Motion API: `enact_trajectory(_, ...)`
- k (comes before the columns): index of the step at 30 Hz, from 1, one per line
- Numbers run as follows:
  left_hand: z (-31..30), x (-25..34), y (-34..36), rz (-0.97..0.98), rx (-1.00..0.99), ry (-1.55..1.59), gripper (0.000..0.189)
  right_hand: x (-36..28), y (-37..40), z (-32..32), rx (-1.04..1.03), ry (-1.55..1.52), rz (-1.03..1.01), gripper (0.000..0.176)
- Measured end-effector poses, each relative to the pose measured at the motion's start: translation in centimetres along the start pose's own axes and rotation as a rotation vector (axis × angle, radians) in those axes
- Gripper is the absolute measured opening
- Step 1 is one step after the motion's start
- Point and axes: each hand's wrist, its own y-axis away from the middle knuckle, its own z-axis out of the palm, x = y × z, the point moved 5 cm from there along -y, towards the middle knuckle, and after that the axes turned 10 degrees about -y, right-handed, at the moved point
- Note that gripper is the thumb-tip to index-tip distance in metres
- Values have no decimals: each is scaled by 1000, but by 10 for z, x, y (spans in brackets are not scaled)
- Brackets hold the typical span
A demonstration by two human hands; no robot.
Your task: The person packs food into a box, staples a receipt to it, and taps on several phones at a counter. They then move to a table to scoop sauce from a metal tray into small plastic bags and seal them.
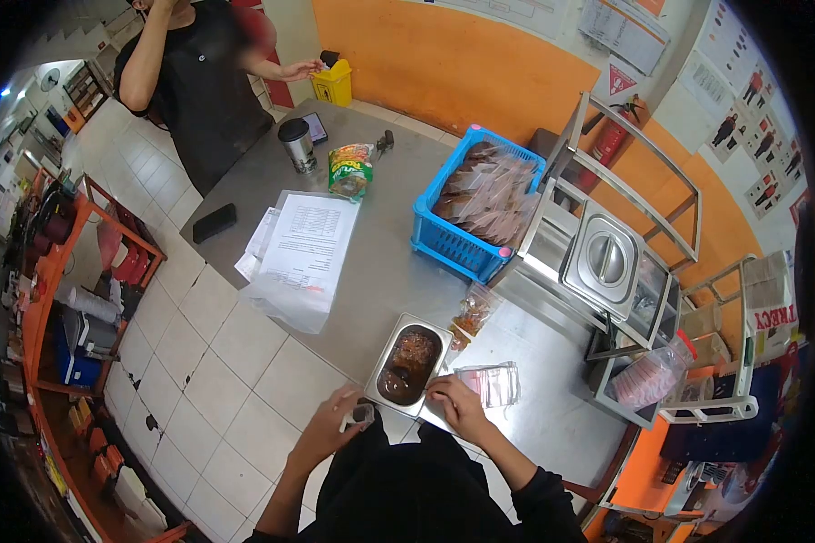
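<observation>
Showing a metal pan (427, 325) of dark brown sauce (397, 384) between a person's two hands, at the near edge of a steel table (385, 240). The left hand (324, 425), just beside the pan's near left corner, has its fingers bent around a small clear cup (361, 414). The right hand (460, 407) has its fingers curled at the pan's right edge; whether they pinch anything cannot be told. Just beyond the right fingers lies a stack of clear plastic packets (491, 385); the pan stands between these and the left fingers. Farther ahead of the right fingers are a clear bag with orange-brown contents (473, 312) and a blue crate (453, 246) heaped with filled sachets (489, 190). To their far right, a metal rack (675, 231) and lidded steel container (602, 262) crowd the table. Well ahead of the left fingers lie printed sheets (308, 240), a dark phone (215, 223), a green snack bag (349, 169) and a tumbler (297, 149); a co-worker (204, 100) stands beyond.
</observation>
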Motion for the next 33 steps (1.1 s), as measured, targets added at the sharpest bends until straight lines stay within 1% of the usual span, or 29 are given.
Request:
enact_trajectory(2,9,6,3,-22,-87,-76,58,5,0,9,-77,52,-65,12)
enact_trajectory(3,10,10,4,-26,-122,-76,63,11,3,14,-83,48,-53,11)
enact_trajectory(5,13,13,7,3,-115,-108,63,21,14,25,-98,38,-28,10)
enact_trajectory(7,17,16,10,16,-115,-133,64,31,24,29,-11,-108,170,9)
enact_trajectory(8,18,17,10,18,-120,-142,65,36,30,32,35,-181,272,9)
enact_trajectory(9,20,19,11,22,-125,-151,66,41,33,32,131,-246,326,14)
enact_trajectory(12,25,18,14,26,-88,-195,70,67,40,31,465,-502,424,20)
enact_trajectory(13,27,18,15,25,-79,-199,71,70,40,28,538,-565,417,26)
enact_trajectory(16,36,17,19,18,-63,-219,75,88,47,19,736,-676,525,27)
enact_trajectory(18,42,14,22,9,-67,-244,77,93,48,11,800,-680,490,27)
enact_trajectory(20,47,12,24,-6,-66,-239,78,88,47,6,794,-668,478,25)
enact_trajectory(23,53,11,26,-20,-46,-253,78,60,42,10,749,-568,361,17)
enact_trajectory(26,58,9,30,-2,-4,-277,79,40,41,14,332,25,46,9)
enact_trajectory(27,59,9,31,8,12,-284,79,37,41,19,221,37,35,8)
enact_trajectory(30,61,9,32,0,1,-299,80,31,31,30,-21,19,39,10)
enact_trajectory(31,62,8,32,2,3,-307,80,32,29,32,-35,-3,56,9)
enact_trajectory(33,63,7,32,5,8,-324,79,36,25,31,17,-94,150,8)
